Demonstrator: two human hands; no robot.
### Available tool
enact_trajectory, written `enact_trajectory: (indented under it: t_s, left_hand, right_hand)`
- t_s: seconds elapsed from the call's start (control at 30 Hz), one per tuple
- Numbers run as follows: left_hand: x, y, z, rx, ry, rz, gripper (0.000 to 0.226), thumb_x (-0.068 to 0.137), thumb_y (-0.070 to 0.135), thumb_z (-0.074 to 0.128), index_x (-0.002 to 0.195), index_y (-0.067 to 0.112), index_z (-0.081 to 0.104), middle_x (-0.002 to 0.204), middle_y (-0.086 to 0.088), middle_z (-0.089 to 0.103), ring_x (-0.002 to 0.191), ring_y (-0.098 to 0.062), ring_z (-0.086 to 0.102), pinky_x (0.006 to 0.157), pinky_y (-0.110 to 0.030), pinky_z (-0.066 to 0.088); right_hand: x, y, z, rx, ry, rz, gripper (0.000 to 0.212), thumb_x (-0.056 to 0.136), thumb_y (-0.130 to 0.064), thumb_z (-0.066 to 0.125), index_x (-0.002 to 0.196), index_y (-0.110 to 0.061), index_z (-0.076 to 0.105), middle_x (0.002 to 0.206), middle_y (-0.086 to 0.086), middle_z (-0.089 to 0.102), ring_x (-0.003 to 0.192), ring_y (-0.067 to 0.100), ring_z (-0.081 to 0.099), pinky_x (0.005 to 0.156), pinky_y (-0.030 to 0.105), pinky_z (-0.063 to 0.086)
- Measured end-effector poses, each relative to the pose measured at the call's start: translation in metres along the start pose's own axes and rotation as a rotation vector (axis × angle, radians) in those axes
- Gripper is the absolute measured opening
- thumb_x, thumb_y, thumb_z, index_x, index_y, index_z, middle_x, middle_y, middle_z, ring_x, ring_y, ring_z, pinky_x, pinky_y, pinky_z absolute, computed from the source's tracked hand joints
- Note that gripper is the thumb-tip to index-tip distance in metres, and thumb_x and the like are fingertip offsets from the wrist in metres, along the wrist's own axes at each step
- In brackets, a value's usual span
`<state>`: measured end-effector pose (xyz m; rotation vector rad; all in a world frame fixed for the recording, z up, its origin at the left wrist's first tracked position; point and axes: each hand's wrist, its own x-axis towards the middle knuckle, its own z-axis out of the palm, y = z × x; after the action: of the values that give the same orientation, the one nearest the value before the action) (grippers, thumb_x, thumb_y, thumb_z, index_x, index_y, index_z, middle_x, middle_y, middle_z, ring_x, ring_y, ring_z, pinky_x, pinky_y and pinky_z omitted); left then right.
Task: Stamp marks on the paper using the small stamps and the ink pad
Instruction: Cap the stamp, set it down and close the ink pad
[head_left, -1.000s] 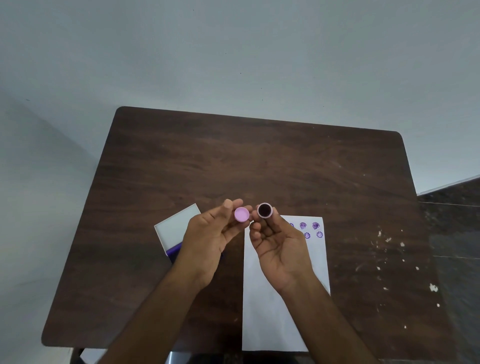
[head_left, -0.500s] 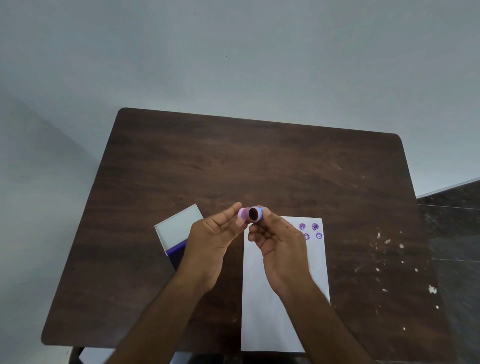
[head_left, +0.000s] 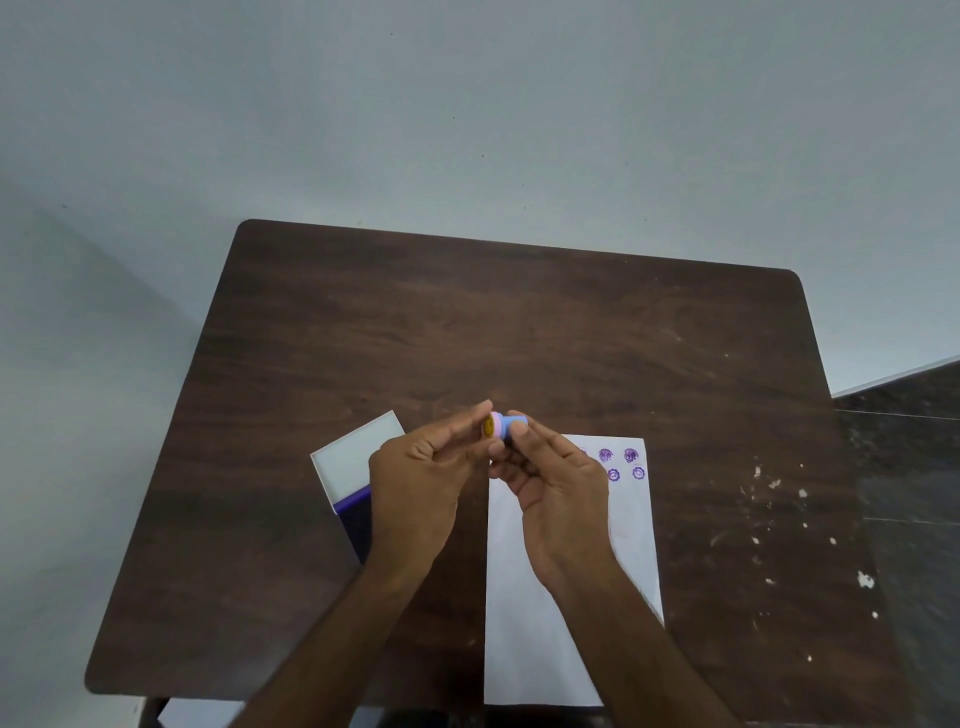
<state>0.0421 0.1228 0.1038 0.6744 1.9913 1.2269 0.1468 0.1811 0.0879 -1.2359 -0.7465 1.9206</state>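
Both hands meet above the near middle of the dark wooden table (head_left: 519, 322). Between their fingertips is a small round stamp (head_left: 503, 426), pink and blue with a yellow end facing left. My left hand (head_left: 421, 483) pinches its pink part and my right hand (head_left: 556, 483) pinches its blue part. Beneath my right hand lies a white paper (head_left: 540, 639) with several purple stamp marks (head_left: 621, 463) near its top right corner. The open ink pad (head_left: 349, 506), with its white lid (head_left: 356, 451) folded back, sits left of my left hand, which covers part of it.
White paint flecks (head_left: 774, 488) spot the right side of the table. A pale wall rises behind the table, and dark floor (head_left: 904, 467) shows at the right. The paper's lower end reaches the table's near edge.
The two parts, held apart a second ago with the pink cap in my left hand and the dark stamp face showing in my right, have come together into one piece.
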Motion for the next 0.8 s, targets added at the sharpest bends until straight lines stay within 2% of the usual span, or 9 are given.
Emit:
enact_trajectory:
  t_s: [0.17, 0.27, 0.4, 0.47, 0.6, 0.63, 0.8]
  left_hand:
    - [0.003, -0.003, -0.003, -0.016, -0.029, -0.011, 0.047, 0.071, 0.042, 0.071, 0.114, 0.024, 0.073, 0.11, 0.012, 0.073, 0.097, -0.001, 0.067, 0.084, -0.003, 0.046]
    - [0.005, -0.005, -0.007, -0.022, -0.045, -0.03, 0.041, 0.075, 0.036, 0.075, 0.114, 0.023, 0.073, 0.111, 0.009, 0.074, 0.101, -0.005, 0.068, 0.097, -0.023, 0.052]
    - [0.01, -0.006, -0.009, -0.102, -0.056, -0.063, 0.04, 0.074, 0.029, 0.079, 0.113, 0.018, 0.074, 0.109, 0.004, 0.075, 0.102, -0.014, 0.07, 0.097, -0.041, 0.054]
    - [0.012, -0.006, -0.008, -0.133, -0.057, -0.076, 0.037, 0.076, 0.022, 0.08, 0.112, 0.017, 0.074, 0.108, 0.002, 0.075, 0.102, -0.016, 0.07, 0.096, -0.042, 0.054]
    - [0.019, -0.003, -0.009, -0.147, -0.124, -0.048, 0.033, 0.077, 0.017, 0.079, 0.109, 0.02, 0.074, 0.106, 0.003, 0.076, 0.1, -0.012, 0.071, 0.093, -0.026, 0.055]
    - [0.02, -0.003, -0.01, -0.147, -0.135, -0.042, 0.031, 0.078, 0.017, 0.079, 0.108, 0.022, 0.074, 0.105, 0.003, 0.076, 0.099, -0.013, 0.072, 0.092, -0.026, 0.055]
    - [0.023, -0.009, -0.013, -0.077, -0.096, 0.027, 0.033, 0.078, 0.021, 0.078, 0.111, 0.018, 0.074, 0.111, 0.001, 0.075, 0.105, -0.016, 0.069, 0.1, -0.044, 0.051]
  right_hand:
    - [0.001, -0.002, 0.002, -0.017, -0.018, -0.009, 0.021, 0.078, -0.022, 0.071, 0.096, -0.013, 0.077, 0.095, 0.015, 0.075, 0.085, 0.032, 0.072, 0.068, 0.029, 0.059]
    - [0.002, -0.003, 0.002, -0.029, -0.046, -0.008, 0.021, 0.078, -0.02, 0.069, 0.096, -0.012, 0.077, 0.095, 0.014, 0.075, 0.086, 0.031, 0.072, 0.068, 0.028, 0.059]
    - [0.006, -0.006, 0.003, -0.018, -0.084, 0.039, 0.032, 0.077, -0.021, 0.07, 0.103, -0.002, 0.073, 0.099, 0.02, 0.074, 0.086, 0.032, 0.071, 0.069, 0.031, 0.059]
    - [0.009, -0.008, 0.004, -0.017, -0.116, 0.064, 0.032, 0.08, -0.021, 0.067, 0.102, 0.001, 0.073, 0.097, 0.021, 0.073, 0.084, 0.031, 0.069, 0.07, 0.032, 0.059]
    - [0.011, -0.013, 0.001, -0.002, -0.159, 0.057, 0.022, 0.09, -0.014, 0.059, 0.1, 0.0, 0.074, 0.09, 0.019, 0.072, 0.077, 0.025, 0.066, 0.069, 0.032, 0.058]
    - [0.011, -0.014, 0.001, -0.008, -0.167, 0.054, 0.022, 0.091, -0.014, 0.059, 0.1, 0.0, 0.074, 0.09, 0.019, 0.072, 0.076, 0.024, 0.066, 0.068, 0.031, 0.057]
    - [0.013, -0.012, 0.004, -0.033, -0.19, 0.053, 0.024, 0.093, -0.013, 0.058, 0.105, 0.003, 0.071, 0.094, 0.022, 0.071, 0.074, 0.025, 0.064, 0.065, 0.031, 0.055]
